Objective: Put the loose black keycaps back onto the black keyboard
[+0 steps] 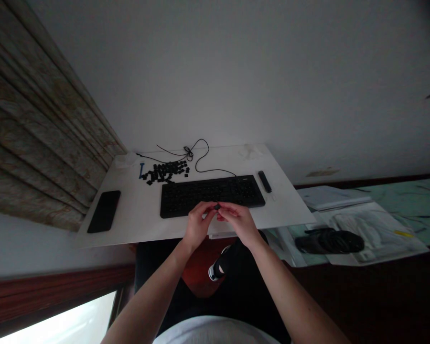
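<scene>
Black plastic, apparently, pinched in the form of one small piece [217,207] between the fingertips of the left hand [199,217] and the right hand [238,220], at the near edge of the keyboard [211,192] as seen from above. Narrow grip on both sides, with thumbs and forefingers brought together around the small piece, probably because of a size too little for a whole palm. Not possible to tell which hand carries more of the weight, nor which face points upward. With both forearms slanting inward to one middle place, perhaps for steadiness and for a good look from above.

Beyond the hands, the keyboard lengthwise across the table [136,205], likely for easy reach. Close behind its left part, a loose heap of small black keys [168,169], gathered rather tightly, maybe against getting lost. Just left of the heap, a blue tool [141,170], presumably near for convenience. Toward the wall, a thin cable [204,161], partly tied in a bundle, supposedly out of the way of the arms. Far to the left, a dark phone [104,211], and just past the right end of the keyboard, a narrow black stick [264,181], both apparently set aside so as not to disturb.
</scene>
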`<state>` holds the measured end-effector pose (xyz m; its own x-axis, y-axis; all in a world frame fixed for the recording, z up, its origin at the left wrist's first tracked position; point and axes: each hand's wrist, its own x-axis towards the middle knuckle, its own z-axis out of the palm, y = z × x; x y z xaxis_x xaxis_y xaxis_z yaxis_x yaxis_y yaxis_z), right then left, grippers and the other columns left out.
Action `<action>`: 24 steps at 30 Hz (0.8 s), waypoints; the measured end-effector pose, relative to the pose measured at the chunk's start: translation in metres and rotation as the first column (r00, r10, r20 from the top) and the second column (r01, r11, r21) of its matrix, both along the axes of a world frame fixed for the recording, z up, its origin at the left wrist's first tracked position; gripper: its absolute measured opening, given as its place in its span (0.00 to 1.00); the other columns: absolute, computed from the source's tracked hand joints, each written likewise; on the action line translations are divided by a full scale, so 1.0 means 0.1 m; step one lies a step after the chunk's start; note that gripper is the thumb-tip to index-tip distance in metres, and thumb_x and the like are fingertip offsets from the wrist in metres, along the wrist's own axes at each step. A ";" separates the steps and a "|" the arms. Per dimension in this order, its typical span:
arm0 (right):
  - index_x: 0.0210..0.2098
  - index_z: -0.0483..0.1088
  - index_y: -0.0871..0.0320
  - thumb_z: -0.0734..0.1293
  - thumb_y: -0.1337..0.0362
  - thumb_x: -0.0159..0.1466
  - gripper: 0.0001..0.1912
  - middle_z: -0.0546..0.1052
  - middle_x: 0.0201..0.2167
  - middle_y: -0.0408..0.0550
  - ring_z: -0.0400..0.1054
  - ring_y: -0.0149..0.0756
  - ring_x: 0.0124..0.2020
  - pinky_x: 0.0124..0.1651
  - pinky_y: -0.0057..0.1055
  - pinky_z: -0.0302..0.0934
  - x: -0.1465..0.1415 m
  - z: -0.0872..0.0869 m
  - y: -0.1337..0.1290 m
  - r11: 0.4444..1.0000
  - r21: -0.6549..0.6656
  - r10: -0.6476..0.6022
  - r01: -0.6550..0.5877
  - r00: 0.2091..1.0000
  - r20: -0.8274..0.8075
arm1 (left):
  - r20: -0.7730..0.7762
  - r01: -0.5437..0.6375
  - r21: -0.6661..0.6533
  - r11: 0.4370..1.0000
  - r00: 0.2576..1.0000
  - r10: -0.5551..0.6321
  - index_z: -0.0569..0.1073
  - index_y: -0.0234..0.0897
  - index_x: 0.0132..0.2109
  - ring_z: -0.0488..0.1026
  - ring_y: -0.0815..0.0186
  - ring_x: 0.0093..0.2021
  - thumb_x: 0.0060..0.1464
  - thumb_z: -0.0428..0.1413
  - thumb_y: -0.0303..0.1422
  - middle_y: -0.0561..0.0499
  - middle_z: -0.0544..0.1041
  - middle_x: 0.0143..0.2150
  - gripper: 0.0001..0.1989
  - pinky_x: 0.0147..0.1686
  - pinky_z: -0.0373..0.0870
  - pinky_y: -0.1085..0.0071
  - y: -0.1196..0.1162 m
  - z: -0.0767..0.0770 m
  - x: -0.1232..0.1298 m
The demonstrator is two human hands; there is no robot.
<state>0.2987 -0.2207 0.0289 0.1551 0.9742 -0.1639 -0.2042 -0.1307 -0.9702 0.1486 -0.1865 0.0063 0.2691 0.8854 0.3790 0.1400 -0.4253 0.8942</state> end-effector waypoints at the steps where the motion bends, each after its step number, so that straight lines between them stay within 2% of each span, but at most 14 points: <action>1: 0.38 0.80 0.58 0.77 0.51 0.51 0.20 0.81 0.31 0.49 0.75 0.38 0.29 0.38 0.39 0.71 0.01 0.00 0.00 1.000 -0.006 0.004 -0.004 1.000 0.000 | -0.008 0.006 0.011 1.000 1.000 -0.006 0.78 0.39 0.47 0.76 0.65 0.40 0.62 0.56 0.32 0.48 0.78 0.41 0.08 0.42 0.76 0.68 -0.01 0.00 0.00; 7: 0.36 0.80 0.58 0.77 0.52 0.50 0.19 0.81 0.31 0.49 0.73 0.35 0.28 0.37 0.35 0.69 0.05 -0.01 -0.01 0.997 -0.060 0.037 -0.039 0.999 -0.040 | -0.056 0.066 0.058 0.996 0.996 -0.062 0.78 0.39 0.46 0.76 0.66 0.38 0.62 0.55 0.31 0.47 0.79 0.41 0.09 0.40 0.76 0.68 -0.01 0.00 -0.03; 18: 0.40 0.80 0.58 0.78 0.53 0.49 0.22 0.82 0.32 0.49 0.74 0.37 0.30 0.41 0.38 0.69 0.07 -0.03 -0.01 0.996 -0.073 0.050 -0.055 0.997 -0.062 | -0.047 0.033 0.052 0.998 0.998 -0.030 0.77 0.38 0.46 0.75 0.67 0.37 0.61 0.56 0.30 0.48 0.78 0.40 0.08 0.40 0.75 0.69 0.02 -0.06 -0.01; 24: 0.34 0.79 0.59 0.76 0.49 0.51 0.20 0.80 0.28 0.48 0.72 0.34 0.27 0.35 0.33 0.68 0.12 -0.07 0.09 0.991 -0.069 0.120 -0.114 0.988 0.097 | -0.132 0.084 0.106 0.991 0.989 -0.070 0.77 0.39 0.45 0.76 0.65 0.39 0.62 0.55 0.31 0.47 0.78 0.40 0.08 0.40 0.75 0.68 0.06 -0.08 -0.05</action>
<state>0.3102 -0.2121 0.0219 0.0598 0.9749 -0.2145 -0.0856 -0.2091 -0.9741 0.1439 -0.1809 -0.0012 0.3875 0.8146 0.4316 0.2131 -0.5346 0.8178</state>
